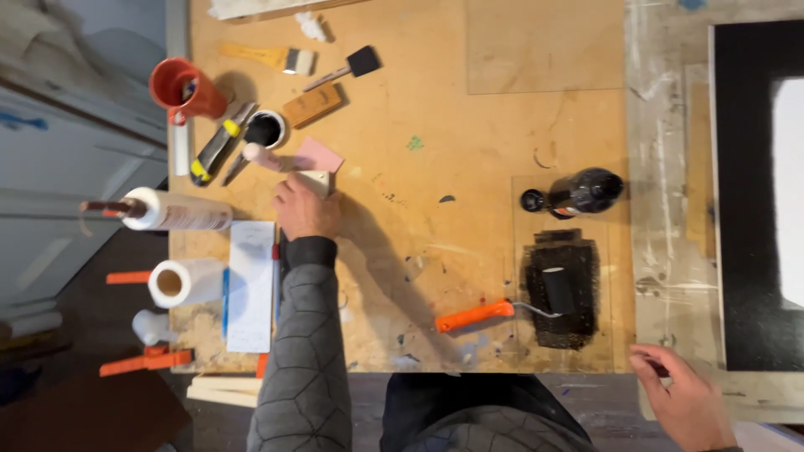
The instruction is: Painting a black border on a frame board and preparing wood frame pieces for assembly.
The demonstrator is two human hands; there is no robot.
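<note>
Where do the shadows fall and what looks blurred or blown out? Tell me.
Head view: shadows fall rightward from the left hand and the red cup, so the light comes from the left; the white panel at the right edge is overexposed; the right hand is slightly soft; the paint roller looks sharp.

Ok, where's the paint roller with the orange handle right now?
In the head view, the paint roller lies right of centre on the workbench, its head on a black-inked plate below the dark bottle.
</note>
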